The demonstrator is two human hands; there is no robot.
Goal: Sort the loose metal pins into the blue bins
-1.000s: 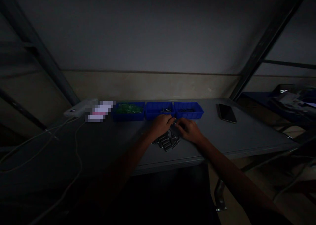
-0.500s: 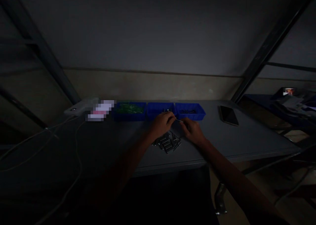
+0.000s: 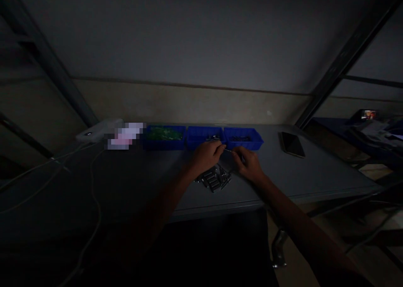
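1. Since the gap between left hand (image 3: 206,156) and right hand (image 3: 248,163) has widened, I see more rod (image 3: 228,150).
2. Both pinch it, beyond the pile (image 3: 214,181); I judge it unfinished.

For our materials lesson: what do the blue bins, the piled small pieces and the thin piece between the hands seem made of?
Blue bins: probably smooth moulded plastic, from even colour and thin walls.
Small pieces: likely bare, shiny metal, grey with bright glints.
Thin piece: perhaps metal, with a pale gleam; too small for certainty.
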